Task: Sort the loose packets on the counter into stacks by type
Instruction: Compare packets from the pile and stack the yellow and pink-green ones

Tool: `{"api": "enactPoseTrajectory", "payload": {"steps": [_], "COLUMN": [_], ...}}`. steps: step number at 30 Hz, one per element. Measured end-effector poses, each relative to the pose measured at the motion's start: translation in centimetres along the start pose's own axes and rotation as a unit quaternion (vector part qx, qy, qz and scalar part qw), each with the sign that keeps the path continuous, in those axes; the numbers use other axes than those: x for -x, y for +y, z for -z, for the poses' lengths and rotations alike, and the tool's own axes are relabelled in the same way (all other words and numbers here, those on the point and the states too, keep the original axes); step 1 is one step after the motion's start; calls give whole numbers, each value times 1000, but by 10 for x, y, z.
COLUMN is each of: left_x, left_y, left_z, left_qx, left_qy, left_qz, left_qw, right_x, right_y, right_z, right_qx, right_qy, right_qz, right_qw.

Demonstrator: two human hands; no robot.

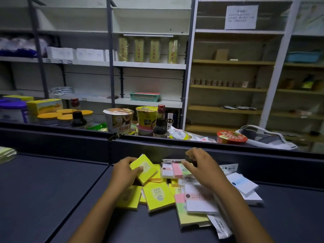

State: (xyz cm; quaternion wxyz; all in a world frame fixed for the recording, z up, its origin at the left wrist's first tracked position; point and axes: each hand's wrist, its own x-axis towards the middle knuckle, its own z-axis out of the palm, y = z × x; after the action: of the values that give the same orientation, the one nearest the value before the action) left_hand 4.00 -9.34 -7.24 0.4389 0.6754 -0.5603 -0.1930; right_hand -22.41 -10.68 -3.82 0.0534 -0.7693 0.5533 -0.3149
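The person's at a dark worktop [52, 190] with a messy heap of packets in the middle, right up against the low dark wall at the far edge. Left hand [125, 170] is gripping a yellow pad [142, 168] marked 2207, thumb on top and fingers curled behind it, holding it tilted up above the heap. Right hand [201, 163] hovers just right of that, fingers bent, thumb tip touching a pink pad [177, 170] that lies on a white packet [167, 171]. Can't tell if it's really pinching it or only touching.

Below the left hand there's another yellow 2207 pad [158, 196] lying flat, with more yellow ones beside and partly under it. To the right of those sits a white notepad [199, 201] with a pinkish strip, partly under the right forearm, and a pale green pad [191, 217] pokes out nearer. More white packs [243, 184] are on the far right of the heap.

Behind the wall there's noodle cups [119, 120], a soy sauce bottle [159, 125], orange-lidded jars [49, 118] and shelves [149, 64].
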Motion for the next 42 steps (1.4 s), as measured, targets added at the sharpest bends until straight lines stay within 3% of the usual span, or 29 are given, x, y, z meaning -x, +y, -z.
{"api": "enactPoseTrajectory", "payload": {"steps": [3,6,12,22,27,36,42], "left_x": [5,10,14,11,10,14,33], "left_y": [4,8,15,11,9,9,8], "left_z": [5,7,9,9,8,13,21], "left_qx": [156,300,444,463,457,444,452], "left_qy": [12,-10,-36,-36,-30,2,36], "left_qz": [1,8,51,49,43,3,0], "left_qw": [988,954,894,884,888,896,891], "right_x": [-4,-6,-8,-8,-5,1,11], "right_y": [2,4,14,20,15,5,-12], "right_z": [3,5,-1,-12,-12,0,9], "right_qx": [-24,-37,-35,27,30,-210,-359], "right_qy": [6,10,-70,-136,-108,-38,28], "right_qz": [0,-4,-33,-96,-75,-58,-49], "right_qw": [1000,999,996,986,991,975,932]}}
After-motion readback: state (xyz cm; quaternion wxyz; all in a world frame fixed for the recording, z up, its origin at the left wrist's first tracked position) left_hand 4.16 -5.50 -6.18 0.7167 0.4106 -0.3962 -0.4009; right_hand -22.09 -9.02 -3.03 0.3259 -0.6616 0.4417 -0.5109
